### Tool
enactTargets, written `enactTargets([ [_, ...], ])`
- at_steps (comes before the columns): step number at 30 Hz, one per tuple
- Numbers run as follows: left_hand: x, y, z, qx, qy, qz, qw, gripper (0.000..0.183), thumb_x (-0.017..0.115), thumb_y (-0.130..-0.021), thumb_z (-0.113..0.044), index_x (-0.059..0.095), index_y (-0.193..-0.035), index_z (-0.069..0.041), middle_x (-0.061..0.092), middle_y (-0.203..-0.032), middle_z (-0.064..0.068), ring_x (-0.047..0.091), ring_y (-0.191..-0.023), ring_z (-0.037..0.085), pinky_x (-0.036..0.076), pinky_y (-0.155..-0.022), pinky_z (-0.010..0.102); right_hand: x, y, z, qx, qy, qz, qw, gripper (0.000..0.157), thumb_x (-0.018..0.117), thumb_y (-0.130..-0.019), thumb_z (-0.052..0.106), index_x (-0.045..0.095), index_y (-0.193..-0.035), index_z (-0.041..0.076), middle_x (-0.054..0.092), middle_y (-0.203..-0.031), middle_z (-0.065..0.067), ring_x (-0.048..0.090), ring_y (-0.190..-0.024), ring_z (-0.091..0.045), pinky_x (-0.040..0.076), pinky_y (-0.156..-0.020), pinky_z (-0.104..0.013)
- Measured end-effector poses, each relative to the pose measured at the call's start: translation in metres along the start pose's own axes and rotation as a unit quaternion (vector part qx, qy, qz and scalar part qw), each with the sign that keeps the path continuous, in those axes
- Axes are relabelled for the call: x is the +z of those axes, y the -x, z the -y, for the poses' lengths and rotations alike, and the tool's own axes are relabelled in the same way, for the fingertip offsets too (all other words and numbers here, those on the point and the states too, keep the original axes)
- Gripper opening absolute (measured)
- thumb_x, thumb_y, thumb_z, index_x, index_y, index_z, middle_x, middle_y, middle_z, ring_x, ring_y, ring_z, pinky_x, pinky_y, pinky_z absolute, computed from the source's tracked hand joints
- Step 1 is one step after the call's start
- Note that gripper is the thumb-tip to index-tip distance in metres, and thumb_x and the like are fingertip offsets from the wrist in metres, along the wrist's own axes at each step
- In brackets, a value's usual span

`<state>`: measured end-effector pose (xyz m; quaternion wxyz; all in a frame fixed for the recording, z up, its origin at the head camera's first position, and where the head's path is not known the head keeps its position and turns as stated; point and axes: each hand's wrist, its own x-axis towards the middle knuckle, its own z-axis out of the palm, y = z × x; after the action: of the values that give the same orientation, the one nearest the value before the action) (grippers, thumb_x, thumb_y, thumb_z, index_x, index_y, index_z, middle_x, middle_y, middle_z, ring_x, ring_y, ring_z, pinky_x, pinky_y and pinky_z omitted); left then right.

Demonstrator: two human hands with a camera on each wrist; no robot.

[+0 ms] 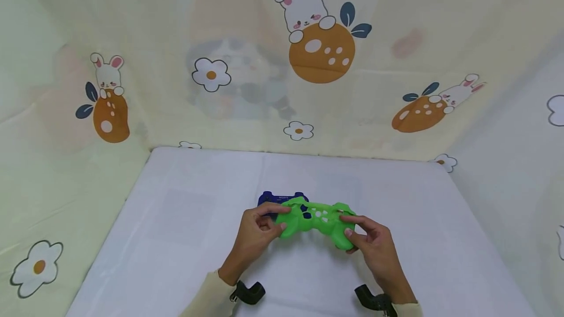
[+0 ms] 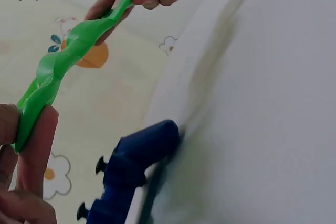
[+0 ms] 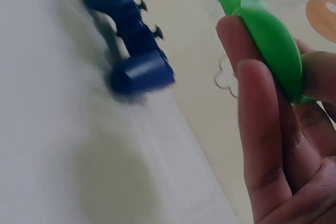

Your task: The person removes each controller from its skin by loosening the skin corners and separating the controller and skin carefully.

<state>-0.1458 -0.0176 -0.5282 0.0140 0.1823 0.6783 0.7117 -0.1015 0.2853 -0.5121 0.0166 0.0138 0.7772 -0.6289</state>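
Observation:
A thin green game controller cover (image 1: pixel 328 225) with button cutouts is stretched between both hands above the white table. My left hand (image 1: pixel 255 234) pinches its left grip between thumb and fingers. On the other side, my right hand (image 1: pixel 378 246) pinches the right grip, with the thumb on the near face. Seen edge-on in the left wrist view, the cover (image 2: pixel 76 48) is a wavy, hollow shell. Behind it a dark blue game controller (image 1: pixel 270 199) lies on the table, partly hidden; some of its blue shows through the cutouts. Its two thumbsticks stick out in the right wrist view.
The table (image 1: pixel 185 238) has a plain white cover. Patterned cloth walls (image 1: pixel 246 126) with rabbits and flowers close it in at the back and sides. A black wrist mount (image 1: pixel 250 292) sits on the left wrist, another (image 1: pixel 372 300) on the right.

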Motion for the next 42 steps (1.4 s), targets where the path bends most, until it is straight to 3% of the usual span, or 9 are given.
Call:
enactTargets([
  [7, 0.029, -0.021, 0.000, 0.040, -0.050, -0.006, 0.9979, 0.036, 0.080, -0.087, 0.005, 0.080, -0.117, -0.015, 0.075, -0.125, 0.005, 0.061, -0.061, 0.005, 0.052, -0.056, 0.021, -0.027, -0.005, 0.002, -0.036, 0.049, -0.035, 0.998, 0.029, 0.071, -0.103, 0.012, 0.071, -0.131, 0.003, 0.066, -0.134, 0.009, 0.079, -0.084, -0.015, 0.063, -0.068, -0.033],
  [12, 0.048, -0.032, 0.002, 0.047, -0.068, 0.023, 0.9963, 0.033, 0.083, -0.088, -0.001, 0.080, -0.116, -0.018, 0.075, -0.124, 0.002, 0.066, -0.065, 0.006, 0.056, -0.060, 0.024, -0.045, -0.005, 0.000, -0.057, 0.068, -0.046, 0.995, 0.023, 0.069, -0.103, 0.008, 0.069, -0.124, -0.001, 0.070, -0.123, 0.007, 0.078, -0.086, -0.012, 0.063, -0.071, -0.031],
  [19, 0.070, -0.044, 0.006, 0.034, -0.046, 0.037, 0.9977, 0.036, 0.083, -0.089, -0.003, 0.078, -0.119, -0.023, 0.078, -0.104, 0.004, 0.067, -0.058, 0.006, 0.048, -0.051, 0.022, -0.069, -0.006, -0.008, -0.076, 0.084, -0.047, 0.992, 0.025, 0.066, -0.105, 0.007, 0.066, -0.128, -0.001, 0.069, -0.124, 0.005, 0.077, -0.095, -0.007, 0.064, -0.077, -0.031],
  [24, 0.088, -0.051, 0.010, 0.036, -0.059, 0.018, 0.9974, 0.039, 0.084, -0.089, -0.005, 0.078, -0.120, -0.027, 0.078, -0.119, -0.002, 0.068, -0.059, 0.012, 0.048, -0.050, 0.022, -0.080, -0.011, -0.016, -0.082, 0.118, -0.072, 0.987, 0.027, 0.068, -0.104, 0.008, 0.067, -0.130, 0.002, 0.066, -0.131, 0.000, 0.076, -0.090, -0.007, 0.064, -0.073, -0.030],
  [26, 0.094, -0.053, 0.011, 0.042, -0.068, 0.008, 0.9968, 0.040, 0.084, -0.089, -0.004, 0.078, -0.120, -0.028, 0.074, -0.130, -0.006, 0.068, -0.058, 0.014, 0.050, -0.050, 0.023, -0.083, -0.012, -0.019, -0.089, 0.143, -0.087, 0.982, 0.028, 0.070, -0.102, 0.007, 0.068, -0.130, 0.005, 0.066, -0.135, -0.003, 0.077, -0.085, -0.008, 0.064, -0.071, -0.029],
  [29, 0.101, -0.054, 0.010, 0.050, -0.075, -0.002, 0.9959, 0.041, 0.084, -0.088, -0.002, 0.079, -0.119, -0.027, 0.074, -0.131, -0.007, 0.066, -0.056, 0.013, 0.052, -0.051, 0.024, -0.085, -0.015, -0.022, -0.099, 0.201, -0.120, 0.967, 0.029, 0.074, -0.099, 0.007, 0.072, -0.128, 0.011, 0.070, -0.130, -0.009, 0.077, -0.074, -0.014, 0.062, -0.067, -0.026],
  [33, 0.110, -0.056, 0.015, 0.057, -0.082, -0.008, 0.9949, 0.040, 0.084, -0.087, 0.000, 0.079, -0.120, -0.024, 0.076, -0.128, -0.005, 0.065, -0.057, 0.013, 0.053, -0.052, 0.024, -0.086, -0.017, -0.026, -0.100, 0.280, -0.165, 0.941, 0.032, 0.079, -0.096, 0.008, 0.074, -0.126, 0.018, 0.079, -0.094, -0.010, 0.076, -0.065, -0.024, 0.057, -0.055, -0.024],
  [35, 0.116, -0.057, 0.020, 0.059, -0.090, -0.012, 0.9941, 0.040, 0.085, -0.087, -0.001, 0.079, -0.120, -0.022, 0.077, -0.126, -0.005, 0.065, -0.056, 0.009, 0.054, -0.052, 0.023, -0.090, -0.019, -0.028, -0.098, 0.294, -0.172, 0.935, 0.032, 0.079, -0.096, 0.008, 0.074, -0.126, 0.019, 0.078, -0.083, -0.011, 0.075, -0.063, -0.025, 0.054, -0.052, -0.025],
  [42, 0.145, -0.064, 0.040, 0.032, -0.110, -0.019, 0.9933, 0.039, 0.087, -0.085, -0.005, 0.080, -0.118, -0.023, 0.080, -0.119, -0.003, 0.053, -0.047, -0.007, 0.046, -0.044, 0.019, -0.116, -0.016, -0.043, -0.061, 0.304, -0.133, 0.941, 0.033, 0.075, -0.101, 0.017, 0.071, -0.132, 0.023, 0.076, -0.116, -0.015, 0.068, -0.059, -0.018, 0.053, -0.055, -0.027],
])
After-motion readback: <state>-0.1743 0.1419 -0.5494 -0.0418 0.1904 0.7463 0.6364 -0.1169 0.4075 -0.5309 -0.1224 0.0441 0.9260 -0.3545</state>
